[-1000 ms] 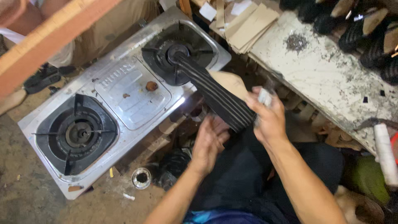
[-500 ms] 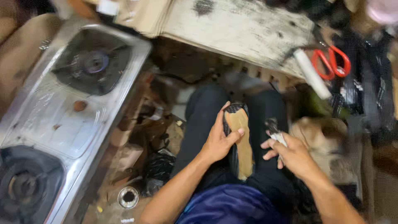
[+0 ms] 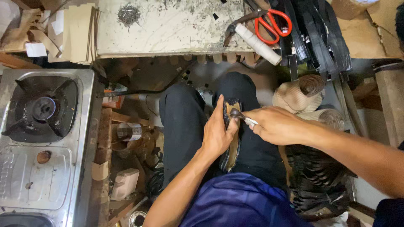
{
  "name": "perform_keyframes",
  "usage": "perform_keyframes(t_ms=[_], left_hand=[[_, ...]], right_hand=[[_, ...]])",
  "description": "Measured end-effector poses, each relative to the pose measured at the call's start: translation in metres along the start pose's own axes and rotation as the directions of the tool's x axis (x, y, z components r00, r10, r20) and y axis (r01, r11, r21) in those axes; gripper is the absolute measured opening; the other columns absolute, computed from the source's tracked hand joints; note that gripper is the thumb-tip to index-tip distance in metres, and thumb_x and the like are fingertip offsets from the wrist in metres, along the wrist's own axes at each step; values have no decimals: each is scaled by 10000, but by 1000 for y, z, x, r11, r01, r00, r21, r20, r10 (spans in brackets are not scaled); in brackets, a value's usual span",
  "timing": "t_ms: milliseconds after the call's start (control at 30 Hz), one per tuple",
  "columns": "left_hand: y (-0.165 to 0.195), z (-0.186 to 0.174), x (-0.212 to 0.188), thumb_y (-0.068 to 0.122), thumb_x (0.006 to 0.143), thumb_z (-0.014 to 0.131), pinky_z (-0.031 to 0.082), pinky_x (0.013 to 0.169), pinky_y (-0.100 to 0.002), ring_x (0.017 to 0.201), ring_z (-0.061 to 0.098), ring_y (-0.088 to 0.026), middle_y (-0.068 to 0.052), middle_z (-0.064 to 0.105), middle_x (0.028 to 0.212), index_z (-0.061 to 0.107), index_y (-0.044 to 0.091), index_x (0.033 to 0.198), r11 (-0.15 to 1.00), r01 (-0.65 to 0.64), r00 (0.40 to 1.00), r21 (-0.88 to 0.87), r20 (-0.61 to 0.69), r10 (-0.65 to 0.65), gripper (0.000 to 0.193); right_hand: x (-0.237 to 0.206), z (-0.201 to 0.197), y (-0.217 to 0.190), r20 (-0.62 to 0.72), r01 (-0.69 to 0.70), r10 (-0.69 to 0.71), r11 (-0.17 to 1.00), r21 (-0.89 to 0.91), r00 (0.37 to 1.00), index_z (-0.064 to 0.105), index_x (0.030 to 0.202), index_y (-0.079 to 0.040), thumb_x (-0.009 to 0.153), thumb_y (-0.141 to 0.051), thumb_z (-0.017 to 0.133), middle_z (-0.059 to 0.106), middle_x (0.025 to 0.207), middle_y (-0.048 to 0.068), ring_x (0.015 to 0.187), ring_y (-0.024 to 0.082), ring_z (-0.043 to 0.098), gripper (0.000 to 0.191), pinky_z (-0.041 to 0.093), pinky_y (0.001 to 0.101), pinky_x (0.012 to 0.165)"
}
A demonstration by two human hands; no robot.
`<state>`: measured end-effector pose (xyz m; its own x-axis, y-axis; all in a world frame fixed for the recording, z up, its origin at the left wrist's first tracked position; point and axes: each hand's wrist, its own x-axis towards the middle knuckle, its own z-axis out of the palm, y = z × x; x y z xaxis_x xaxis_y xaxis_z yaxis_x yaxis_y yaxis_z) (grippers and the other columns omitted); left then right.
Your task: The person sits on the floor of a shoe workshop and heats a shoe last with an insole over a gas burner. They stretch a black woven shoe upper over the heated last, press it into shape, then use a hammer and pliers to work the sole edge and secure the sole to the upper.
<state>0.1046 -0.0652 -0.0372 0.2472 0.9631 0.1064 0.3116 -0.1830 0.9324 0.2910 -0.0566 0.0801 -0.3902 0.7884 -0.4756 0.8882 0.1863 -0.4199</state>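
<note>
1. Left hand (image 3: 216, 134) clamps the tan-and-black sole piece (image 3: 232, 147) flat against the right thigh, fingers wrapped along its edge.
2. Right hand (image 3: 275, 125) pinches a small metal tool (image 3: 240, 115), tip touching the piece's top end.
3. Red scissors (image 3: 272, 23) lie on the surface (image 3: 168, 29) beyond the knees; gas stove (image 3: 40, 143) sits far left.

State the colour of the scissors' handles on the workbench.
Red. The scissors lie near the bench's right end, beside a white roll, clearest in the head view.
</note>
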Motion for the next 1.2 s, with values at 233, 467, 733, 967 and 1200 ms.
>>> perform_keyframes(t_ms=[233, 467, 733, 967, 1200], left_hand=[[-5, 6, 6, 135, 904, 686, 534, 937, -474, 1132, 653, -462, -318, 631, 1269, 287, -77, 1562, 996, -17, 1000, 89, -1, 17, 798], [-9, 1, 11, 117, 814, 689, 529, 948, -458, 1120, 659, -439, -302, 639, 1248, 268, -65, 1567, 996, 85, 995, 36, 56, -87, 881], [-45, -13, 14, 199, 894, 685, 392, 1140, -376, 1358, 548, -345, -272, 544, 1438, 176, -18, 1610, 970, 16, 971, -242, 237, 42, 905], [-63, -15, 21, 247, 1083, 515, 317, 1209, -334, 1478, 434, -237, -162, 460, 1612, 219, 116, 1658, 874, 171, 930, -454, 369, 10, 660], [-41, -12, 14, 240, 1041, 553, 408, 1155, -380, 1384, 572, -338, -244, 576, 1477, 280, 59, 1626, 957, 74, 969, -280, 246, -3, 671]], right_hand=[[14, -11, -18, 44, 32, -15, 907, -419, 999, 594, 1216, -34, 860, -89, 571, 695, 1051, 162, 940, 387, 696, 361, 550, 526, 761], [21, -12, -27, 38, 139, -144, 800, -583, 989, 526, 1380, -15, 838, -103, 581, 656, 1023, 181, 734, 364, 724, 552, 577, 484, 558], [20, 25, 7, -161, 60, -155, 875, -480, 975, 530, 1435, -103, 803, -148, 677, 636, 959, 113, 671, 327, 710, 650, 575, 462, 577], [12, 77, 21, -431, 83, -186, 966, -247, 883, 561, 1386, -40, 770, -70, 692, 596, 889, 134, 665, 331, 679, 631, 561, 420, 576], [18, 61, 25, 54, -315, 355, 737, 598, 933, 659, 1242, -87, 938, -202, 608, 718, 827, 130, 737, 344, 691, 329, 572, 423, 648]])
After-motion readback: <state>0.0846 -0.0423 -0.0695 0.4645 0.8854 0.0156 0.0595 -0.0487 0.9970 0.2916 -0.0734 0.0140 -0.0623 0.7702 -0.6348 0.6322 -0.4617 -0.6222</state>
